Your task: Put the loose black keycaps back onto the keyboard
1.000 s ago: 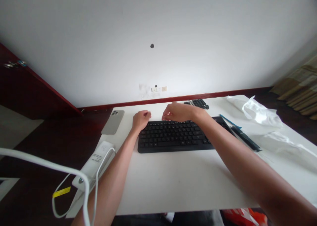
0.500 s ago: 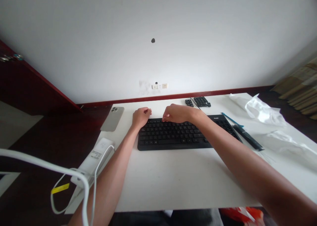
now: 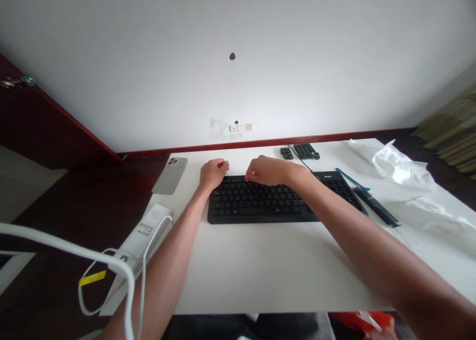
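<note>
A black keyboard [image 3: 260, 212] lies flat on the white table [image 3: 260, 270] in front of me. My left hand [image 3: 214, 173] is at its far left corner, fingers curled in; whether it grips the corner or something small cannot be seen. Over the top rows of keys, left of the middle, my right hand [image 3: 266, 171] is bent down with its fingers pressed together. Its fingertips are near the keyboard's far edge, and anything between them is hidden. My right forearm passes over the right part of the keys.
Behind the keyboard lie loose black key blocks [image 3: 305, 151] and a thin cable. On the right are a blue stick [image 3: 351, 178], a dark long tool [image 3: 377, 207] and white plastic bags [image 3: 401, 166]. A phone [image 3: 170, 175] and a white power strip [image 3: 143, 236] with cables lie left.
The whole view has shifted slightly. Both hands keep nearly the same place at the keyboard, with fingers still closed.
</note>
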